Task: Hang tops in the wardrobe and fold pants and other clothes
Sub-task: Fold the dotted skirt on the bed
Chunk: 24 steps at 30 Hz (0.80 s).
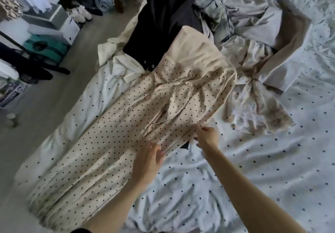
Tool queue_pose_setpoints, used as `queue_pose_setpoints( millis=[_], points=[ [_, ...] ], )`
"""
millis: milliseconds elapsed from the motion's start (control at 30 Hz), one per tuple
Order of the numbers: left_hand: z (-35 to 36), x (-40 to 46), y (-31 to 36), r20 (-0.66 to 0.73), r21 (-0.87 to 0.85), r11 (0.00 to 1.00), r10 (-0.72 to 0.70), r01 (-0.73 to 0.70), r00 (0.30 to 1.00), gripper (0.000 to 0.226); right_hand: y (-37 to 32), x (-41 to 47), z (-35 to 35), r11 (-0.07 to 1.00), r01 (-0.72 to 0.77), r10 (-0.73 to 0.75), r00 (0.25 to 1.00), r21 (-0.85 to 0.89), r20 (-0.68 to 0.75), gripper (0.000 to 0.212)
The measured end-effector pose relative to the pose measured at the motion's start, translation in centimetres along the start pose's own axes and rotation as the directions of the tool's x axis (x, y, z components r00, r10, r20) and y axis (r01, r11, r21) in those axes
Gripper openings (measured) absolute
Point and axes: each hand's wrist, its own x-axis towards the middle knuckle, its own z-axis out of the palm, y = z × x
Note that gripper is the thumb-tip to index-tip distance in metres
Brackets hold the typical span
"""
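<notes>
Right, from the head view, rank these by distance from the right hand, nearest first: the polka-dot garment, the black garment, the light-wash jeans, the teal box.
From the right hand:
1. Polka-dot garment, at its fingertips.
2. Black garment, up the bed.
3. Light-wash jeans, further up the bed, beside the black one.
4. Teal box, on the floor, far left.

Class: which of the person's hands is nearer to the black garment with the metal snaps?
Left. The left hand lies on the dotted cream garment below the black garment; the right hand pinches the cream edge, further right.
</notes>
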Motion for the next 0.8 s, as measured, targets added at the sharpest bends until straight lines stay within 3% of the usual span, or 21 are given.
queue_pose_setpoints(
  millis=[67,233,533,700,800],
  points=[
    [2.4,-1.3,-1.9,0.01,0.081,0.996,-0.045,0.044,0.999,0.034,0.4,0.2,1.4,1.0,0.015,-0.014,0.999,0.014,-0.037,0.029],
    [4.0,-1.9,-3.5,-0.023,0.112,0.992,-0.058,0.06,0.998,0.013,1.5,0.4,2.3,0.983,-0.028,0.051,0.991,0.184,-0.122,0.021],
    [6.0,-9.8,1.7,0.026,-0.003,0.996,0.086,-0.086,0.996,0.01,6.1,-1.3,-4.6,0.988,-0.111,0.134,0.962,0.11,-0.239,0.019],
    [8.6,-10.2,2.7,0.112,-0.115,0.991,0.075,-0.062,0.991,0.022,6.9,-0.9,-4.5,0.995,-0.08,0.094,0.966,0.066,-0.239,0.021],
    [9.2,-11.6,1.4,0.191,-0.15,0.989,0.016,0.013,0.982,0.036,8.3,-2.4,-3.5,0.998,-0.033,0.02,0.976,-0.053,-0.218,0.018]
  ],
)
